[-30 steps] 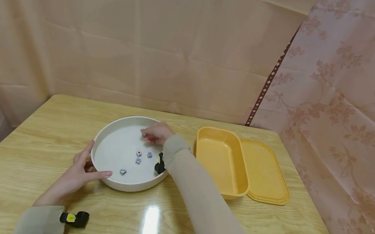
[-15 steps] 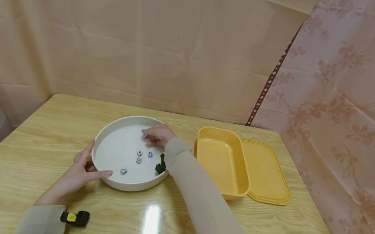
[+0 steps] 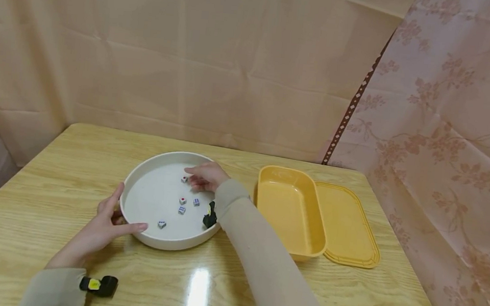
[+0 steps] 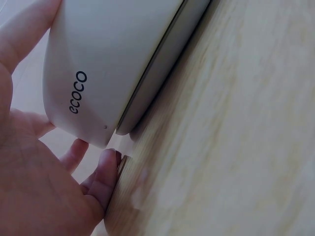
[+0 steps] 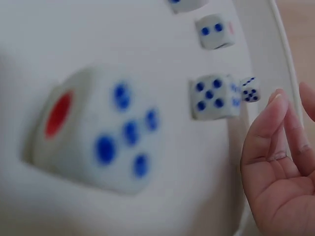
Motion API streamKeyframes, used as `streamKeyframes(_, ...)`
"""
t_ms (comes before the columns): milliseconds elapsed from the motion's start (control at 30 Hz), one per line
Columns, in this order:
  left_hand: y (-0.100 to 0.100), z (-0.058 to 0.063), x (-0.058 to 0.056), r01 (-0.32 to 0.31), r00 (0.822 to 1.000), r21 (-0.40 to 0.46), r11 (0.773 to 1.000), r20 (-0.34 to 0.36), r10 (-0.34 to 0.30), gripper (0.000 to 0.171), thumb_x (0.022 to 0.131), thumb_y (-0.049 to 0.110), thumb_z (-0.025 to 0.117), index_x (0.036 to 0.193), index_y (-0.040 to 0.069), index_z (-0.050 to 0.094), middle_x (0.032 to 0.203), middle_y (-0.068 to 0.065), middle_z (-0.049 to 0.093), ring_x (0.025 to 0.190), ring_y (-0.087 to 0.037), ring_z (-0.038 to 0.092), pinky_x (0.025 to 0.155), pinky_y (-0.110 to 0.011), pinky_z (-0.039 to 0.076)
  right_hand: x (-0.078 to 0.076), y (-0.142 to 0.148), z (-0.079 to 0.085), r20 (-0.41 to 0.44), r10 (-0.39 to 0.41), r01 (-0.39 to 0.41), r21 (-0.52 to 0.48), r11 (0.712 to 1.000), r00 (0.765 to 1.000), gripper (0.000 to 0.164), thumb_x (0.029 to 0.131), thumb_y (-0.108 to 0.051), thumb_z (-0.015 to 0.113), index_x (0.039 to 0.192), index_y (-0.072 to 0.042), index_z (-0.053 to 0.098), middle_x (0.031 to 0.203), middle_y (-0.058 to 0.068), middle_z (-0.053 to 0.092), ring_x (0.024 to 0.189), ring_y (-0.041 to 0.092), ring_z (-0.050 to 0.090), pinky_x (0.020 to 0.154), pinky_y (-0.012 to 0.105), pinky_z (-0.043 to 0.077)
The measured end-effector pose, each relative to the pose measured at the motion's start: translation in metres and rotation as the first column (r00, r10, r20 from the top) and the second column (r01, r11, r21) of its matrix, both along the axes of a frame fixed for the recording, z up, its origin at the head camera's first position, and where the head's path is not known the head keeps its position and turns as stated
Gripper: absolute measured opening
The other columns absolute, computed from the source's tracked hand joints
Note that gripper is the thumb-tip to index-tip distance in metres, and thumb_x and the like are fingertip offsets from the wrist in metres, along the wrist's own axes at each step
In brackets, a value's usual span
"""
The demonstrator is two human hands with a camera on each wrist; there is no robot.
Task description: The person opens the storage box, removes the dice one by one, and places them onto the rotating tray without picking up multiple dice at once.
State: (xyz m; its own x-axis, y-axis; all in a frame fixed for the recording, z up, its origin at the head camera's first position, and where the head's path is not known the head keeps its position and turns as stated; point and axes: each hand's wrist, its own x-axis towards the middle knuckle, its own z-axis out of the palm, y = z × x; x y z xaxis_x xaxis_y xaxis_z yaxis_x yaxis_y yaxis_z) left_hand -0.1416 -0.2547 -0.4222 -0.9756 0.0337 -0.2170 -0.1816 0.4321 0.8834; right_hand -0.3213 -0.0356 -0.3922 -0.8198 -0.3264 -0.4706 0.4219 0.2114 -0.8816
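A round white tray (image 3: 148, 232), marked "ecoco" on its side in the left wrist view, sits on the table. My left hand (image 3: 102, 230) holds its near left edge, thumb over the rim and fingers against the outer wall. Inside the far right part hovers my right hand (image 3: 207, 176). A white die (image 3: 184, 179) lies just by its fingertips, out of their grasp. Closer to me lie a red-dotted die (image 3: 183, 200), two blue-dotted dice, one a die (image 3: 196, 202) beside it and one a die (image 3: 182, 210) below, and another die (image 3: 161, 224) near the left thumb.
A deep yellow box (image 3: 290, 211) stands right of the tray, beyond the right forearm. Its flat yellow lid (image 3: 346, 227) lies against the box's right side. A curtain (image 3: 191, 69) hangs behind the wooden table (image 3: 152, 287).
The die at the right fingertips has come away from them and shows more fully, slightly left and nearer. The right hand barely moves. My left hand and the other dice stay put.
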Motion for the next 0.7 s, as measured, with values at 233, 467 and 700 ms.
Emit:
streamKeyframes(233,0.001,0.002,0.001,-0.004,1.0,0.019,1.0,0.001,0.004,0.126,0.085,0.034,0.079,0.152,0.025,-0.028,0.154,-0.035,-0.018,0.14,-0.058,0.023,0.116,-0.063,0.022,0.001,-0.007,0.013,-0.056,0.051,-0.055,-0.061,0.997,0.997,0.033,0.091,-0.014,0.071,0.118,0.005,0.067,0.082,0.006,0.066,0.063,0.011,0.061,0.06,0.019,0.053)
streamKeyframes(467,0.001,0.001,0.001,-0.007,1.0,0.03,1.0,0.005,0.007,0.127,0.085,0.035,0.079,0.152,0.026,-0.028,0.154,-0.034,-0.018,0.141,-0.058,0.021,0.116,-0.063,0.022,0.004,-0.007,0.033,-0.129,0.119,-0.132,-0.098,0.986,0.984,0.036,0.093,-0.016,0.07,0.122,0.004,0.065,0.107,0.02,0.069,0.067,0.011,0.062,0.065,0.02,0.055)
streamKeyframes(700,0.002,0.0,0.001,-0.023,1.0,0.04,0.999,0.011,0.023,0.126,0.085,0.034,0.079,0.153,0.027,-0.026,0.155,-0.033,-0.016,0.141,-0.056,0.025,0.116,-0.062,0.022,0.008,0.004,0.048,-0.181,0.171,-0.19,-0.096,0.977,0.969,0.042,0.095,-0.016,0.067,0.13,0.006,0.06,0.108,0.02,0.067,0.07,0.011,0.062,0.066,0.018,0.055)
